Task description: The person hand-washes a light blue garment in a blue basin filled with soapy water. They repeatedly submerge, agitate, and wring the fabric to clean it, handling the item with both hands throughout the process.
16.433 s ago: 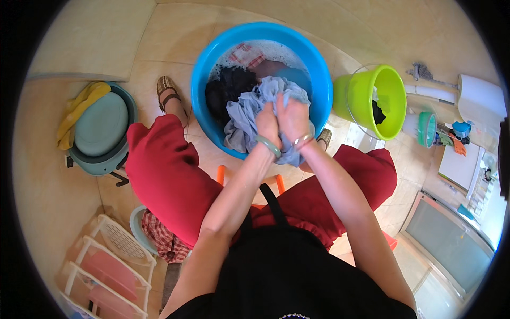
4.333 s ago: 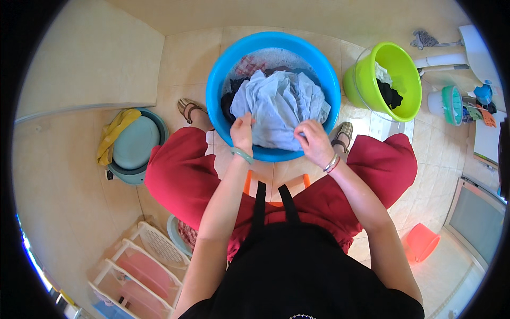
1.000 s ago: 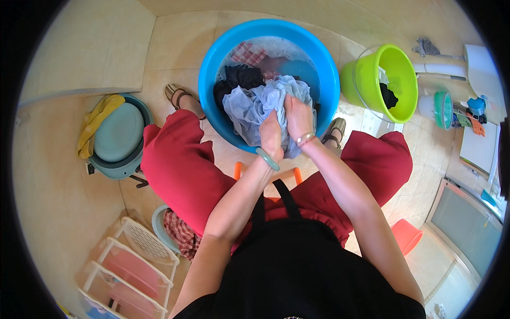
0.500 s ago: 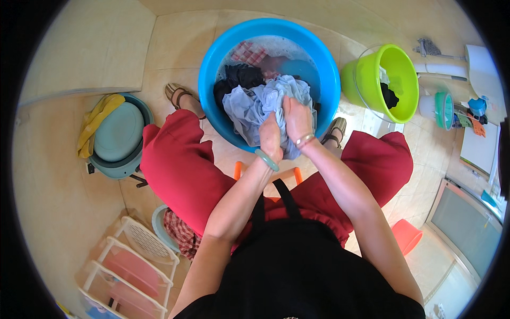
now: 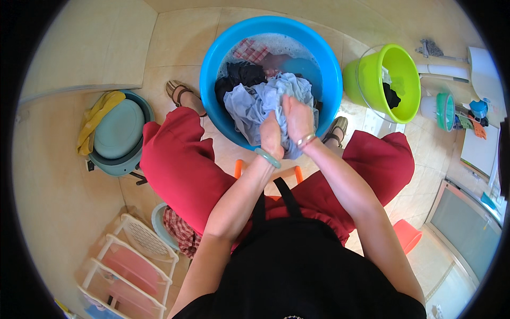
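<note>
A large blue basin [image 5: 330,58] with sudsy water stands on the floor in front of me. Pale blue, crumpled cloth [image 5: 249,110] is bunched over its near side. My left hand [image 5: 271,135], with a green bangle at the wrist, is closed on this cloth. Close beside it, my right hand [image 5: 298,119] also grips the cloth, fingers curled into the folds. Dark cloth [image 5: 245,74] lies in the basin on the left. Behind that, red-and-white checked cloth [image 5: 251,50] sits among the suds.
To the right stands a lime-green bucket [image 5: 366,80] holding black and white cloth. Grey-green basins [image 5: 119,130] with a yellow cloth [image 5: 101,119] are at the left. A white rack [image 5: 130,266] stands lower left, and a red basin [image 5: 407,235] lower right. An orange stool [image 5: 239,168] shows below me.
Both hands keep their grip on the pale blue cloth, almost in the same place. The whole view has shifted very slightly.
</note>
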### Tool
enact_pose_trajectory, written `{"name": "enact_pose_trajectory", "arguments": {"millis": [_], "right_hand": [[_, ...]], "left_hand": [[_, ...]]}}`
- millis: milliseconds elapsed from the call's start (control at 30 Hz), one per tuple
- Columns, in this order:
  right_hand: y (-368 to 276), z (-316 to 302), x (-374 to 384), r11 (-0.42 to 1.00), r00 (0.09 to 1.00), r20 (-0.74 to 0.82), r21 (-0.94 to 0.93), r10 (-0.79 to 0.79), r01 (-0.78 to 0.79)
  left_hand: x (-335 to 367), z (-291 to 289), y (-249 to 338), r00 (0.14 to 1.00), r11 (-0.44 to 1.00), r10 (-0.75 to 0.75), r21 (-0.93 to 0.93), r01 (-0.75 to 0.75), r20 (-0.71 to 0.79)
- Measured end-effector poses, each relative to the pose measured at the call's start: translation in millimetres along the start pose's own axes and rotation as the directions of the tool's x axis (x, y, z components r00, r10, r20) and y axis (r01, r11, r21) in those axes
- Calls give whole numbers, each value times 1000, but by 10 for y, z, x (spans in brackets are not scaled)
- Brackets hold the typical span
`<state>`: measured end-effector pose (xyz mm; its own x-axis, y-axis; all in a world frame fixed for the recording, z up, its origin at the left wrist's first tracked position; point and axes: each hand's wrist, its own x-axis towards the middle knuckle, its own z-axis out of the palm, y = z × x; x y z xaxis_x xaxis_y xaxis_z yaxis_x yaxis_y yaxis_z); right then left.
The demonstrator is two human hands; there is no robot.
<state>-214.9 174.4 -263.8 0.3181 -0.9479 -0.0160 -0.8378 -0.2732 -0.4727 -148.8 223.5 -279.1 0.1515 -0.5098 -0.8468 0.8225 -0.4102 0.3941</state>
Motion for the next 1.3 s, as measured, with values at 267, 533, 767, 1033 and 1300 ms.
{"name": "enact_pose_trajectory", "arguments": {"millis": [267,533,767,1033,1300], "right_hand": [[-401,-188,-43,994,986,128,17,-110,109],[-323,-183,-73,993,996,79,108,29,-38],[-263,-173,-54,997,989,126,0,-73,74],[-282,-158,-144,992,990,62,4,-127,127],[8,-49,146,998,991,132,-59,0,8]], "left_hand": [[19,-110,189,973,929,-63,-344,139,223],[-46,-37,180,969,987,42,-158,-3,244],[-123,2,145,987,959,-59,-264,98,152],[-66,-52,234,923,969,-36,-213,126,383],[-205,71,64,972,979,77,-202,-31,220]]}}
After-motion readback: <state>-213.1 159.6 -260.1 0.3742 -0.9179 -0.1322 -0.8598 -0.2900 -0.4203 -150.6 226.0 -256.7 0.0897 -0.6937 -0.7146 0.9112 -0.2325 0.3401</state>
